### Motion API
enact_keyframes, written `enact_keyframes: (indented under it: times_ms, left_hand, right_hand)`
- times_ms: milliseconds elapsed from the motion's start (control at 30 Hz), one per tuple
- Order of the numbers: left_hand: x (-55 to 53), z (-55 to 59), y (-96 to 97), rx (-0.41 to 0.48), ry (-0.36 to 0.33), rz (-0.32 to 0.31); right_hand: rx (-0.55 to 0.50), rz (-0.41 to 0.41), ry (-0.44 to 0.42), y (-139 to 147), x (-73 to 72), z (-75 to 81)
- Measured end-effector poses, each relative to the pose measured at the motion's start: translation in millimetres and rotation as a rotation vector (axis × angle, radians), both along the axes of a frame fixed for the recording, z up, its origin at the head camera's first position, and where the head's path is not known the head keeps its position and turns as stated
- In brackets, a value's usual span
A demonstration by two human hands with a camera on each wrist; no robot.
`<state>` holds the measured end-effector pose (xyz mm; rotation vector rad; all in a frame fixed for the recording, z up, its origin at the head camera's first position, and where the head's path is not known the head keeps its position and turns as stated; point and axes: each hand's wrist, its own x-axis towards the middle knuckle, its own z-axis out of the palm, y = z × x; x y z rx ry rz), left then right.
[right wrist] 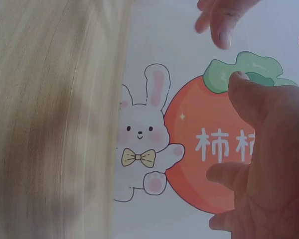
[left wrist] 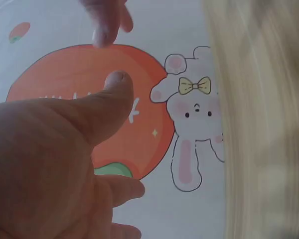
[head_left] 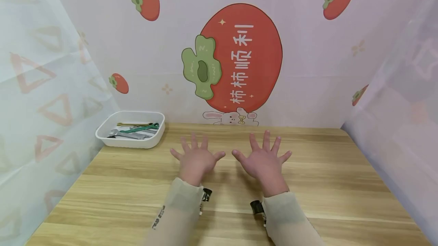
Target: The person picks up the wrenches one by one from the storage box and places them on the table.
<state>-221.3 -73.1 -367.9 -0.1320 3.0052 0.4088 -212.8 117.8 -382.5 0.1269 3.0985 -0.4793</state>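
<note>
Both hands are held side by side above the wooden table (head_left: 130, 192), fingers straight and spread, backs toward the head camera. The left hand (head_left: 197, 161) holds nothing, and its thumb points toward the other hand. Likewise bare, the right hand (head_left: 264, 162) has its thumb turned inward, a small gap away from the left thumb. In the left wrist view the left hand (left wrist: 55, 159) covers part of the printed curtain. The right wrist view shows the right hand (right wrist: 274, 154) before the same print. Of the loose objects, a white tray (head_left: 131, 144) lies nearest, beyond the left hand.
Inside the tray at the table's back left are several wrenches, among them a green wrench (head_left: 140, 128) and a silver wrench (head_left: 128, 135). A curtain (head_left: 308, 97) printed with red persimmons rises behind the table's back edge. Pale sheets hang at both sides.
</note>
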Motion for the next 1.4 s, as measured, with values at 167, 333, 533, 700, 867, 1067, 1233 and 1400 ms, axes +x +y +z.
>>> enact_keyframes:
  times_ms: [167,333,533,700,867,1067,1233,1400]
  left_hand:
    - [-9.7,9.8,-22.6,0.011,0.026,0.003]
    - [-16.4,17.9,-50.8,-0.021,0.071,0.005]
    - [-20.5,22.7,-87.6,0.044,0.034,0.002]
    - [-25.7,27.4,-121.2,0.076,0.013,0.017]
    - [-27.4,28.7,-161.3,0.059,0.044,0.044]
    - [-29.3,27.5,-217.3,0.087,0.087,0.095]
    - [-36.7,18.7,-268.8,0.173,0.089,0.086]
    - [-45.8,2.1,-313.6,0.316,0.111,0.072]
  right_hand:
    - [-0.006,0.004,-0.001,-1,-0.4,-3.3]
    - [-0.008,0.008,-0.007,-3,0.5,-4.4]
    - [-0.019,0.014,-0.019,-4,1.2,-3.4]
    - [-0.014,0.022,-0.023,-4,0.7,-4.8]
    - [-0.018,0.031,-0.022,-6,0.7,-5.7]
    - [-0.02,0.035,-0.008,-7,-0.1,-6.0]
    - [-0.029,0.048,-0.004,-8,-1.0,-6.7]
    - [-0.028,0.048,-0.012,-8,-1.4,-6.4]
